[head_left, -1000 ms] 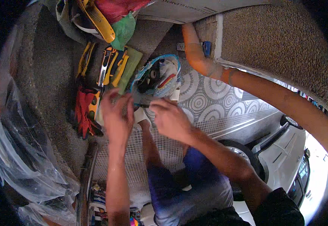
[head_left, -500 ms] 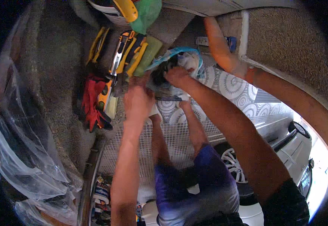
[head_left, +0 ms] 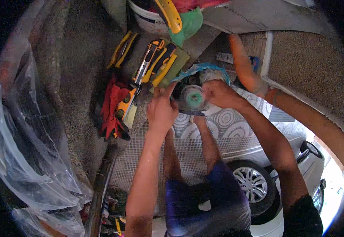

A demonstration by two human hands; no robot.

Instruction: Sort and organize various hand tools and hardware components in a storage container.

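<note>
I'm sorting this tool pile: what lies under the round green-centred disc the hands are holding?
Both hands, left hand and right hand, grip the disc. Behind it shows blue wrapping and a patterned surface. The rest beneath is covered by the disc and fingers.
</note>
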